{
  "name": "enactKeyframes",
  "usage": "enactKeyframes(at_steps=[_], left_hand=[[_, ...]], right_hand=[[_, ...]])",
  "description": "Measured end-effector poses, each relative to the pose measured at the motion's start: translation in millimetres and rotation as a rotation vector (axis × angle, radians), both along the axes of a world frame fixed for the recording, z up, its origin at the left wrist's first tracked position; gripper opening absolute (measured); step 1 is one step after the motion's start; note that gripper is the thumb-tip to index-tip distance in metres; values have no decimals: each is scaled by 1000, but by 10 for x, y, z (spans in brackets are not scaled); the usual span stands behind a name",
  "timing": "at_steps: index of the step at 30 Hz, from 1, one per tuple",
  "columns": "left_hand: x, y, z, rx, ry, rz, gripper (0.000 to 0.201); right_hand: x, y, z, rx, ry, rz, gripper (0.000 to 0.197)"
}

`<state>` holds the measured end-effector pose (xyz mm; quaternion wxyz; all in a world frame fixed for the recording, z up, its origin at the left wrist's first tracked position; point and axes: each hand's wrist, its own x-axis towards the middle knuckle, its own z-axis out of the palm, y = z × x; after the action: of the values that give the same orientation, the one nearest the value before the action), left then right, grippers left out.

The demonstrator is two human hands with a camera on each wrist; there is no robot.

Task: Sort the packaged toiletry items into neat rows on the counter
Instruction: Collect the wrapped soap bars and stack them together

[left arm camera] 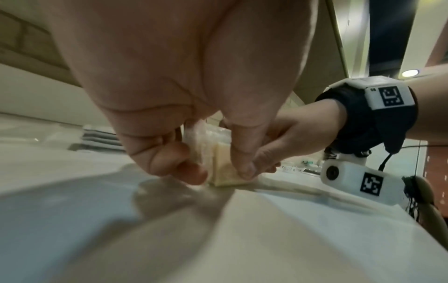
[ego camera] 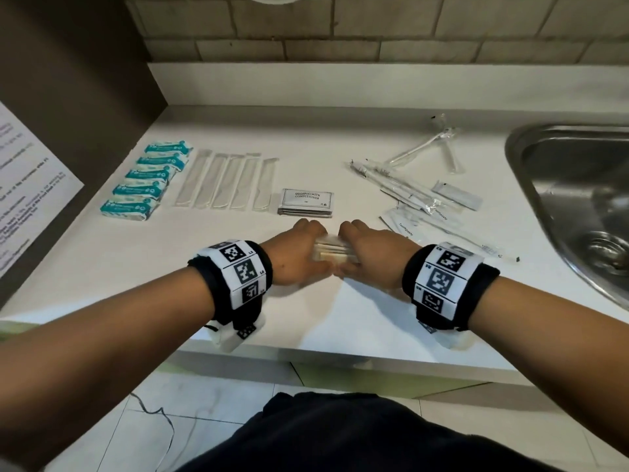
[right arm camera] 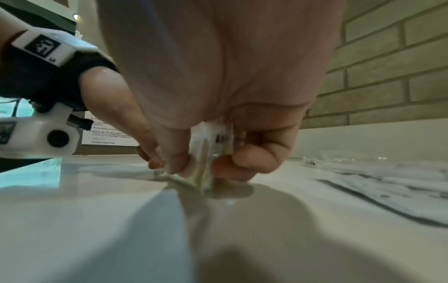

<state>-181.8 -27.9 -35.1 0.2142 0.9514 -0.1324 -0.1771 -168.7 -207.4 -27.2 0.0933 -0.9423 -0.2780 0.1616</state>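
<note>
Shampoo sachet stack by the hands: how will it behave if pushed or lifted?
The shampoo sachet stack is flat foil-like packets piled loosely, so a push would likely fan or slide the layers apart on the smooth counter. Each sachet looks thin and light, probably floppy. Lifting the whole pile likely needs a pinch across its edges.

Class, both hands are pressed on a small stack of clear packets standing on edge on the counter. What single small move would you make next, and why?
Probably lay the clear packets, gripped by the left hand and right hand, flat beside the shampoo sachets: the teal packs and combs already form rows there, and bare counter lies near.
</note>
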Motion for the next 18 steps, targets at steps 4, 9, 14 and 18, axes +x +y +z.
enactKeyframes(at_steps=[4,9,14,18], left_hand=[[-25,-114,-43,-48,-4,-14,50],[-43,-13,-67,-213,135,-55,82],[-19,59,-79,-255,178,16,97],[-39,49,-63,-85,107,30,69]], right_hand=[[1,39,-9,68,58,-25,43],[3,11,43,155,124,-81,51],[58,-33,68,132,89,-118,34],[14,-35,28,91,76,-104,36]])
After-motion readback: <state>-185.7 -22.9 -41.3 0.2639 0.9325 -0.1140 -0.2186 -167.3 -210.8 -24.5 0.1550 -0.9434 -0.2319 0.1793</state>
